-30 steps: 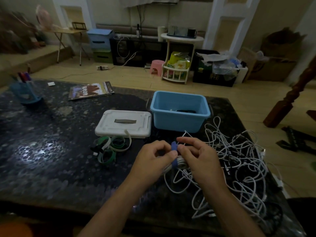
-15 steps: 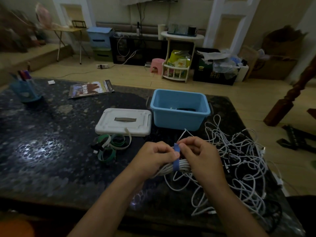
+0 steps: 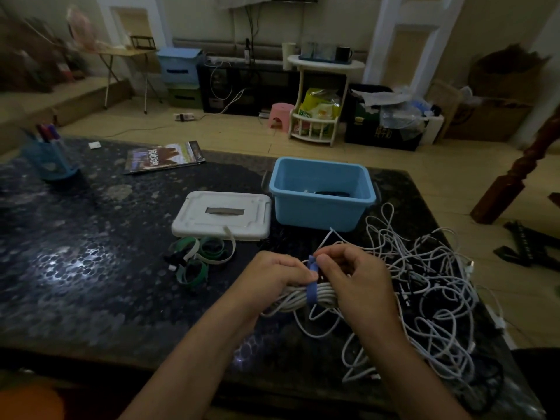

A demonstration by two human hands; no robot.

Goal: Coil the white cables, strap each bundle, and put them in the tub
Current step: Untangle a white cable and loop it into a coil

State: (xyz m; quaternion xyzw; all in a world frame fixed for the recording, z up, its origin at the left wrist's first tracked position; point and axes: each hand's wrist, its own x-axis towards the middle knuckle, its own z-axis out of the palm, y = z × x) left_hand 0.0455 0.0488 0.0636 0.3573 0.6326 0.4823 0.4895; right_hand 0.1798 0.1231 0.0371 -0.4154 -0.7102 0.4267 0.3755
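A coiled white cable bundle hangs just above the dark table, wrapped by a blue strap. My left hand grips the coil on its left side, thumb against the strap. My right hand pinches the strap's upper end at the top of the coil. A tangled heap of loose white cables lies to the right. The light blue tub stands behind my hands, with something dark at its bottom.
The tub's white lid lies left of it. Several green and white straps sit in front of the lid. A magazine and a blue pen cup stand at the far left. The table's right edge runs close beside the cable heap.
The blue strap went from a short tab pinched between my fingers to a band wrapped around the coil. Both hands dropped slightly with the bundle.
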